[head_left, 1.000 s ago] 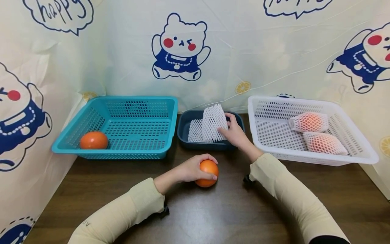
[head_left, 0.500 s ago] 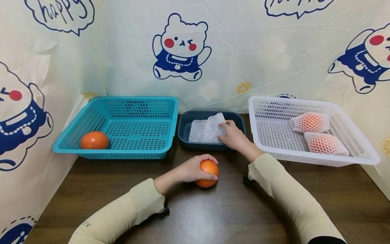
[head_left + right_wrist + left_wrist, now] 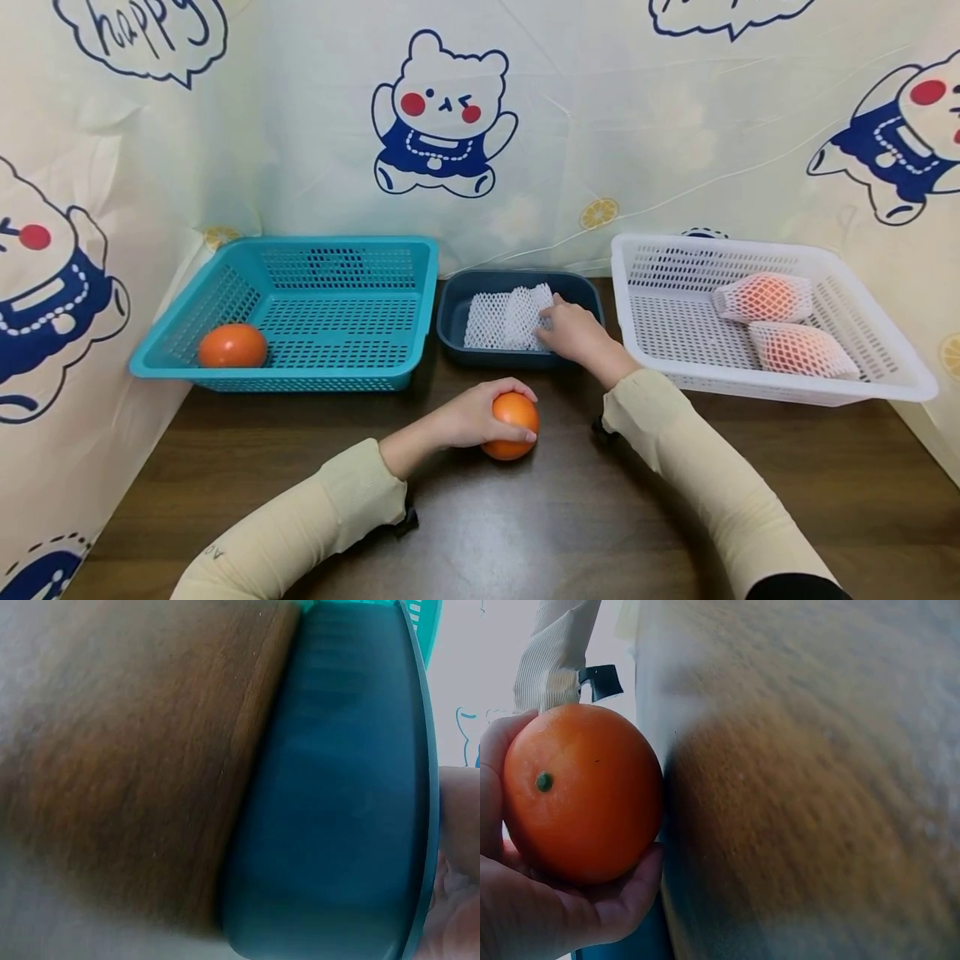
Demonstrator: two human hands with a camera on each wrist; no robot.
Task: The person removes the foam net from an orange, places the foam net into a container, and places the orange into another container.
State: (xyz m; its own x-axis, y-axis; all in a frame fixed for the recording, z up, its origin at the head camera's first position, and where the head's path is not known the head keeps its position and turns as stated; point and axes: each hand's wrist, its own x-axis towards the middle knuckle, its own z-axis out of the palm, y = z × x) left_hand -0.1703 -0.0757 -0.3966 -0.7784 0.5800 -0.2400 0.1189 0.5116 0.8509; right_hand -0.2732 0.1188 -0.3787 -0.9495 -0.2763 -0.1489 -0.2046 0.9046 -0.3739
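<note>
Orange [image 3: 515, 409] is held on the bench [image 3: 510, 533] by the curled left hand [image 3: 467, 416], presumably to stop it rolling, while the right-side foam net [image 3: 527, 321] in the dark tub [image 3: 491, 359] is touched by the right hand [image 3: 577, 332], though whether it is pinched cannot be told.

From my end this looks like a makeshift tabletop booth, though I can't tell what kind of room it's in. I'm seeing a pale, creased hanging sheet [image 3: 315, 142] printed with blue-and-white cartoon bears [image 3: 441, 158] and a cloud-shaped "happy" bubble [image 3: 150, 33] round a dark brown wood-grain surface [image 3: 517, 533].
</note>
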